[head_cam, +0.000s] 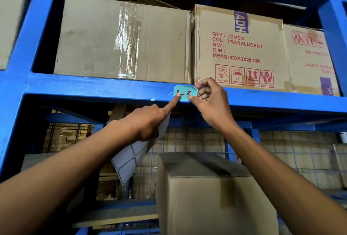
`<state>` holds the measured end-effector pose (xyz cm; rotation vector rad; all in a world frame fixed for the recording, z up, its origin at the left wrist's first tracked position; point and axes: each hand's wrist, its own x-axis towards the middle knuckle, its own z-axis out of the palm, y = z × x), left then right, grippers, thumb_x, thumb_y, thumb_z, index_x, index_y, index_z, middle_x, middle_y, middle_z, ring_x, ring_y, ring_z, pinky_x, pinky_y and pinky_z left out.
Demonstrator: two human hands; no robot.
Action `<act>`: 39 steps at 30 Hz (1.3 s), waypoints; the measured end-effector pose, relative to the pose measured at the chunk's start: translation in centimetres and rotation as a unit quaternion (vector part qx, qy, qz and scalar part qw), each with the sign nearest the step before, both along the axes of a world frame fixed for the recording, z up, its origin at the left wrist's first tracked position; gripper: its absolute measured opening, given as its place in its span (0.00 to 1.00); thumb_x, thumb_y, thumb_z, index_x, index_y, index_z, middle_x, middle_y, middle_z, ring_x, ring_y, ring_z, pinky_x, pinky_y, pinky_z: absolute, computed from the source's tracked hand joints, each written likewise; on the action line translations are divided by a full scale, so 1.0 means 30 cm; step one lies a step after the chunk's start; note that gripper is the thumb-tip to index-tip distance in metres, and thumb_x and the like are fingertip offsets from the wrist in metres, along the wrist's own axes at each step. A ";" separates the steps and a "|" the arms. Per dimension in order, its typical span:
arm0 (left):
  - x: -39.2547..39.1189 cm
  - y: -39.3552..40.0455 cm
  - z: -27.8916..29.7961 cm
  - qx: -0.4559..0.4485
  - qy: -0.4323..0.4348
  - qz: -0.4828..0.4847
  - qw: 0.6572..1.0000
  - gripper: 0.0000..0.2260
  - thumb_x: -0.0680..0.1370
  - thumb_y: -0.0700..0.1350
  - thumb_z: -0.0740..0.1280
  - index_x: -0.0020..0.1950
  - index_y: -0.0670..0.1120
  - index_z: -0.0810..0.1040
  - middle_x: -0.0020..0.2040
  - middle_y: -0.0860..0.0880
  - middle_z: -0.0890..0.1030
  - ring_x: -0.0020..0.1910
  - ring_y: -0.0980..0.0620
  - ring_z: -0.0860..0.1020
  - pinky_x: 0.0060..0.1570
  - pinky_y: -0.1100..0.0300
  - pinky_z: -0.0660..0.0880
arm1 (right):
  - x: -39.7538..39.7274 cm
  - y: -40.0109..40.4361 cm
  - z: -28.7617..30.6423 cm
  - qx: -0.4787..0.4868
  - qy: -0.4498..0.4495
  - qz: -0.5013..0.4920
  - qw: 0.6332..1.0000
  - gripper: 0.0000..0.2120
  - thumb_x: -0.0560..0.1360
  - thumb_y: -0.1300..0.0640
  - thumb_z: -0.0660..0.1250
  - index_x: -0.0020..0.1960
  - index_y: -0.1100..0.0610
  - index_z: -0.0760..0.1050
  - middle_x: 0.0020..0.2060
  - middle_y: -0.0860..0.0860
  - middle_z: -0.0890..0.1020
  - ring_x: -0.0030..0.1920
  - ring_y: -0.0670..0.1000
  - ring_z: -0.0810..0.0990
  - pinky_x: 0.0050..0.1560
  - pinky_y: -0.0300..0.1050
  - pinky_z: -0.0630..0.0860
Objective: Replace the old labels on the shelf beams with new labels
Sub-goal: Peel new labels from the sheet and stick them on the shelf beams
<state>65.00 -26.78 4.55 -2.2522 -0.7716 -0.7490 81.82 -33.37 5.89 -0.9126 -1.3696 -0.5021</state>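
A teal label with red handwriting sits on the front face of the blue shelf beam. My right hand pinches the label's right end between thumb and fingers, and that corner is lifted off the beam. My left hand presses its index fingertip on the label's left end while its other fingers hold a white label sheet that hangs below the hand.
Cardboard boxes stand on the shelf above the beam. Another cardboard box sits below, near my right forearm. A blue upright is at the left. Wire mesh backs the lower shelf.
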 end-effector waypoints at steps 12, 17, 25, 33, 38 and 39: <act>0.007 0.019 -0.017 0.010 -0.014 0.016 1.000 0.48 0.74 0.36 0.65 0.73 0.55 0.27 0.31 0.49 0.64 0.28 0.53 0.64 0.36 0.54 0.68 | 0.004 0.010 0.007 -0.012 -0.003 -0.029 1.000 0.11 0.70 0.63 0.72 0.48 0.56 0.72 0.31 0.46 0.75 0.25 0.36 0.72 0.26 0.27 0.66; 0.011 0.022 -0.019 0.012 -0.015 0.018 1.000 0.49 0.74 0.36 0.65 0.72 0.55 0.26 0.32 0.50 0.63 0.29 0.52 0.65 0.36 0.53 0.68 | 0.000 0.003 0.021 -0.025 -0.005 -0.052 0.998 0.11 0.70 0.62 0.72 0.48 0.55 0.72 0.32 0.47 0.75 0.30 0.40 0.72 0.26 0.29 0.66; 0.003 0.025 -0.017 0.027 -0.015 0.025 0.999 0.49 0.73 0.36 0.65 0.72 0.56 0.26 0.31 0.49 0.63 0.28 0.53 0.63 0.35 0.53 0.67 | -0.004 -0.008 0.041 -0.044 0.012 -0.074 0.996 0.13 0.69 0.61 0.74 0.47 0.54 0.71 0.34 0.51 0.79 0.42 0.48 0.80 0.34 0.39 0.72; 0.003 0.017 -0.018 0.037 -0.006 0.033 0.999 0.49 0.74 0.35 0.65 0.72 0.55 0.26 0.32 0.49 0.65 0.28 0.51 0.66 0.35 0.53 0.68 | 0.076 -0.032 0.066 -0.099 0.068 -0.116 0.986 0.17 0.67 0.54 0.75 0.50 0.53 0.70 0.43 0.55 0.80 0.44 0.53 0.79 0.32 0.42 0.69; 0.007 0.019 -0.041 0.079 -0.005 0.033 0.996 0.48 0.74 0.36 0.65 0.72 0.54 0.26 0.40 0.45 0.70 0.42 0.40 0.77 0.38 0.51 0.69 | 0.058 -0.066 -0.038 0.026 -0.104 -0.227 0.968 0.12 0.74 0.58 0.65 0.57 0.53 0.71 0.33 0.51 0.78 0.36 0.51 0.77 0.37 0.48 0.75; 0.007 0.021 -0.045 0.083 -0.007 0.035 0.996 0.49 0.74 0.37 0.65 0.72 0.54 0.25 0.41 0.44 0.72 0.42 0.41 0.77 0.37 0.51 0.69 | 0.043 -0.061 -0.060 0.033 -0.167 -0.246 0.954 0.15 0.75 0.58 0.62 0.61 0.53 0.70 0.34 0.53 0.80 0.35 0.53 0.77 0.37 0.50 0.75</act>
